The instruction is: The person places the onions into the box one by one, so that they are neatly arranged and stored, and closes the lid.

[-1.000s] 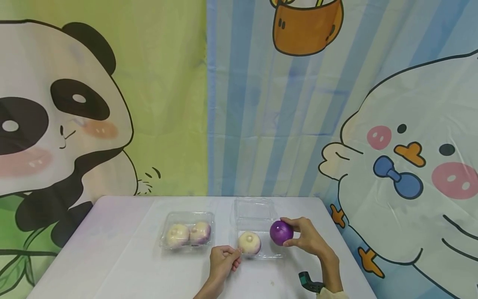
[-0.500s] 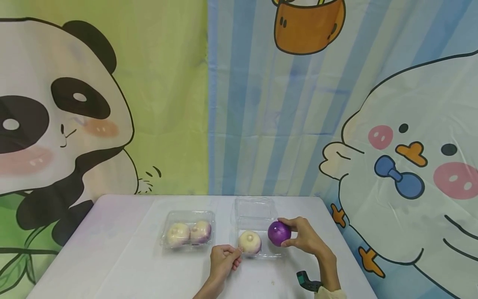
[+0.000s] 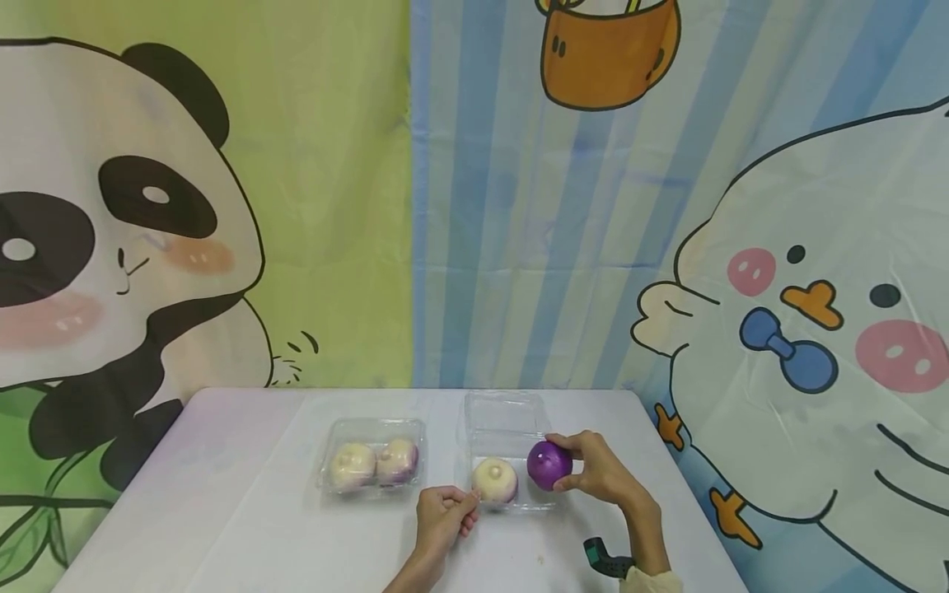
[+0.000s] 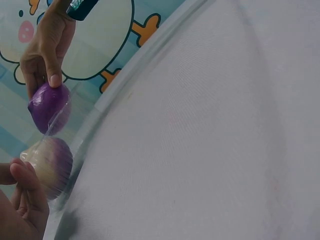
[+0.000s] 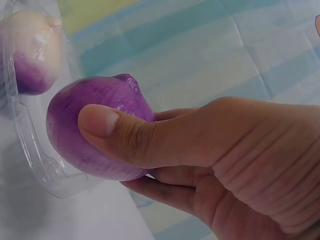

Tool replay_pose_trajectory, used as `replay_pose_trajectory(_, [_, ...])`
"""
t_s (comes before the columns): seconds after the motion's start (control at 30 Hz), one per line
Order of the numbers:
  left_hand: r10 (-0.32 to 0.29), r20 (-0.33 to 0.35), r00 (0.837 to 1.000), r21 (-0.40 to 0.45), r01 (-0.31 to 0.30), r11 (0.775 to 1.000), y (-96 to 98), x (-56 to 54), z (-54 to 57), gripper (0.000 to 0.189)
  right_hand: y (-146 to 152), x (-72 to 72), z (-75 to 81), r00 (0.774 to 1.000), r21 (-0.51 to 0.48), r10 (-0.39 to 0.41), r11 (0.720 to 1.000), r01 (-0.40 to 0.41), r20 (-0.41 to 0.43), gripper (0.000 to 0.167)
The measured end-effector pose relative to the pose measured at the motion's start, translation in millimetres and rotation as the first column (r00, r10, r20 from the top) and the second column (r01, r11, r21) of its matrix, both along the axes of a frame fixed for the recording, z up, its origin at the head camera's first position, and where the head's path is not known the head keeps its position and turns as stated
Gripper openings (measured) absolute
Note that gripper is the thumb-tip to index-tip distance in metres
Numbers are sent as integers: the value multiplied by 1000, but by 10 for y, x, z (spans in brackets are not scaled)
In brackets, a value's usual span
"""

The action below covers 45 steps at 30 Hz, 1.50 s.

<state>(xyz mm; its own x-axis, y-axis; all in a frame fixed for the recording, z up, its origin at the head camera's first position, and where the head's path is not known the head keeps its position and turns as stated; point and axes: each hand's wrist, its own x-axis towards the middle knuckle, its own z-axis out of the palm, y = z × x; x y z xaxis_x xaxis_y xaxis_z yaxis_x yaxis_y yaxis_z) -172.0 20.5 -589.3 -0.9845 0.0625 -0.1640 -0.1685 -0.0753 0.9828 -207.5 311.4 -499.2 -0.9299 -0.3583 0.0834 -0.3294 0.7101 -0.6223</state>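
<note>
My right hand (image 3: 600, 468) grips a glossy purple onion (image 5: 95, 145) between thumb and fingers, over the right half of an open clear plastic container (image 3: 528, 502). A pale onion (image 3: 494, 481) with a purple side sits in that container's left half. At the container's front left corner, my left hand (image 3: 443, 520) pinches the rim with thumb and forefinger, close beside the pale onion. The left wrist view has the purple onion (image 4: 50, 107) just beyond the pale one (image 4: 52, 167). Whether the purple onion touches the container floor I cannot tell.
A second clear container (image 3: 371, 486), lid down, holds two pale and purple onions on the left of the white table (image 3: 259, 511). The open container's lid (image 3: 506, 412) lies back toward the far edge. Cartoon curtains (image 3: 504, 206) hang behind.
My right hand has carried the purple onion slightly left and a little lower, nearer the pale onion. The left hand has stayed at the container's corner.
</note>
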Motion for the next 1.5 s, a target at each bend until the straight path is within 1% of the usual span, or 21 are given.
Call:
replay_pose_trajectory(0.13, [-4,-7,1000,-1,4,1000,-9,8,-4,26,-30,2,-11,1000,1,15,1000,-15,6,75])
replay_pose_trajectory(0.37, [0,-13,1000,14,0,1000,-11,-9,32,26,-73,-27,-22,1000,14,15,1000,-15,5,75])
replay_pose_trajectory(0.53, [2,7,1000,17,-3,1000,5,10,24,25,-83,-4,-15,1000,21,14,1000,-15,26,76])
replay_pose_trajectory(0.73, [-4,-4,1000,20,5,1000,20,-2,15,25,-79,1,1,1000,20,17,1000,-18,23,76])
replay_pose_trajectory(0.97, [-4,-5,1000,4,4,1000,10,4,7,24,-102,-6,-27,999,22,45,999,-45,25,75])
replay_pose_trajectory(1.1, [2,1,1000,3,-2,1000,13,3,1,24,-121,-5,-49,999,39,33,999,-33,21,76])
replay_pose_trajectory(1.23, [3,9,1000,19,-3,1000,8,15,-2,24,-132,-7,-61,1000,71,21,997,-22,7,76])
replay_pose_trajectory(1.5, [3,-4,1000,27,-3,1000,2,16,10,24,-161,-10,-95,1000,94,21,995,-20,-7,76])
